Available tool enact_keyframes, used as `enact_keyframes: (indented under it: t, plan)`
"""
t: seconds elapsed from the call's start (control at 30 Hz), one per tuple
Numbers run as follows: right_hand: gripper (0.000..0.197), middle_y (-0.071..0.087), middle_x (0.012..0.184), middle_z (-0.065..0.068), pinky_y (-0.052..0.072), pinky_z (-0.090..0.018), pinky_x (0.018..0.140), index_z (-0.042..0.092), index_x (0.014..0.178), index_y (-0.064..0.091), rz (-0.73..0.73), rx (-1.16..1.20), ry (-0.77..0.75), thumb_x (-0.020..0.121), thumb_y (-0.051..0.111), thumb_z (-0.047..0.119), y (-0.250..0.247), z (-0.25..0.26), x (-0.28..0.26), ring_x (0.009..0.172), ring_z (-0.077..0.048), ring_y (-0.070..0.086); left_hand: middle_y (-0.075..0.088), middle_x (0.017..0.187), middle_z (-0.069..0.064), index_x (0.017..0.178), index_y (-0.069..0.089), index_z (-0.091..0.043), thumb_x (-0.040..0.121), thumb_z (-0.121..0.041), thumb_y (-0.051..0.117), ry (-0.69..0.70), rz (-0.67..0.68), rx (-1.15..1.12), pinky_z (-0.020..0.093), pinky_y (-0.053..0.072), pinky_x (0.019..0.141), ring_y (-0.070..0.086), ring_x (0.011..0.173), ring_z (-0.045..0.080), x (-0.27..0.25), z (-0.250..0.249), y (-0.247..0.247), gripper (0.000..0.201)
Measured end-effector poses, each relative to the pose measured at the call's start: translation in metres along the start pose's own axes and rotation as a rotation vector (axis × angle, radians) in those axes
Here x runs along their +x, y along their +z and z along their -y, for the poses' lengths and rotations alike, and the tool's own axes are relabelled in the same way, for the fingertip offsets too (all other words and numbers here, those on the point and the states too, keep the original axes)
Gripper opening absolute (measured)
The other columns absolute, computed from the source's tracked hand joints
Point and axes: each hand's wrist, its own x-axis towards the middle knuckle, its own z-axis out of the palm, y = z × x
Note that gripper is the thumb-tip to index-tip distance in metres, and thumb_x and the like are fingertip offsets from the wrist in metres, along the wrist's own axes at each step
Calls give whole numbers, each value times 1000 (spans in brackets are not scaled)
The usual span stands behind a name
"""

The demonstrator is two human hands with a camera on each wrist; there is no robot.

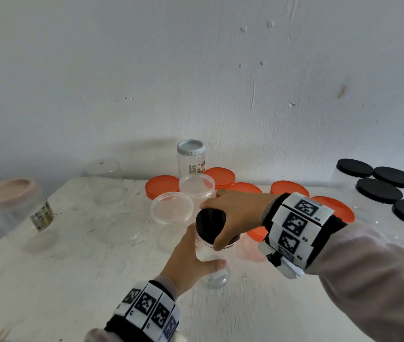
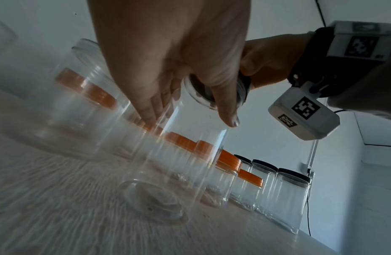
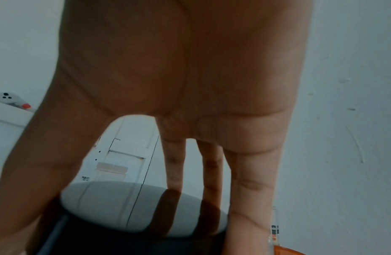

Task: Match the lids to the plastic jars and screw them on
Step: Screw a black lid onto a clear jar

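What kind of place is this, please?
Probably a plain room set up for recording a task: a white table against a bare scuffed wall, rows of empty jars, and marker bands on both wrists.

Pale whitewashed wooden worktop (image 1: 48, 280) against white wall. On it: clear plastic jars with orange screw lids (image 1: 332, 209) mid-back; clear jars with black lids (image 1: 378, 190) at right edge; two jars with clear lids (image 1: 171, 206); grey-lidded labelled jar (image 1: 191, 156) by wall; pink-lidded jar (image 1: 8, 196) far left; lidless clear jars (image 1: 104, 178) left of centre.
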Motion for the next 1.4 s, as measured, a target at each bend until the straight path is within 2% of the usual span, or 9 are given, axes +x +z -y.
enact_keyframes:
  t: [0.33, 0.47, 0.53, 0.67, 0.8, 1.03, 1.13, 1.27, 1.4]
  plan:
    - [66, 58, 95, 8, 57, -34, 73, 28, 106, 54, -36, -32, 25, 59, 71, 71, 1, 1, 8, 86, -15, 62, 51, 127, -20, 125, 33, -44, 70, -26, 82, 37, -18, 20, 17, 35, 100, 45, 121, -1, -1, 1, 1, 76]
    - [70, 48, 81, 13, 36, -24, 55, 24, 95, 45, -105, -51, 86, 59, 62, 82, 8, 1, 9, 71, -5, 49, 50, 127, -22, 124, 31, -48, 71, -27, 81, 64, -26, 40, 15, 34, 99, 44, 120, -5, -1, 0, 2, 75]
    - [73, 49, 88, 14, 38, -23, 60, 25, 103, 45, -86, -44, 96, 59, 61, 82, 7, 0, 8, 80, -8, 52, 50, 127, -22, 123, 31, -48, 71, -28, 81, 60, -23, 43, 15, 34, 98, 44, 120, -4, -1, 0, 2, 75]
    - [97, 38, 140, 10, 42, -40, 101, 40, 143, 27, 64, -21, 32, 62, 75, 63, -4, -2, 7, 128, -17, 40, 50, 128, -18, 127, 33, -41, 69, -28, 82, 33, -26, 29, 22, 35, 103, 45, 122, 1, 0, 1, 2, 77]
    - [85, 45, 131, 12, 45, -39, 98, 40, 138, 38, 46, -90, -35, 65, 76, 58, -8, 0, 8, 121, -13, 43, 51, 125, -20, 119, 33, -47, 69, -26, 82, 43, -36, 34, 16, 35, 99, 45, 118, -2, 0, 2, 3, 73]
    - [62, 56, 86, 10, 47, -25, 65, 25, 100, 58, -139, -91, 5, 65, 61, 76, 8, 1, 8, 81, -10, 56, 51, 125, -22, 122, 35, -45, 70, -27, 82, 58, -37, 29, 17, 35, 98, 45, 119, -3, -1, 2, 3, 73]
    - [61, 57, 93, 11, 48, -26, 71, 29, 105, 58, -113, -85, -2, 66, 63, 75, 6, 0, 6, 90, -13, 57, 52, 125, -21, 124, 35, -43, 69, -29, 82, 49, -27, 27, 20, 36, 101, 46, 120, -2, 0, 2, 3, 74]
    - [83, 43, 132, 10, 44, -39, 100, 43, 140, 35, 45, -56, -50, 68, 75, 55, -2, -4, 4, 123, -15, 41, 50, 126, -20, 124, 32, -43, 68, -32, 82, 39, -28, 51, 20, 35, 101, 45, 120, 0, 1, 3, 3, 76]
    - [81, 48, 126, 11, 44, -35, 96, 42, 138, 40, -24, -91, -76, 67, 72, 62, -2, -4, 6, 119, -13, 44, 51, 124, -20, 122, 35, -43, 68, -30, 83, 48, -36, 45, 17, 36, 98, 46, 118, -1, 0, 3, 3, 73]
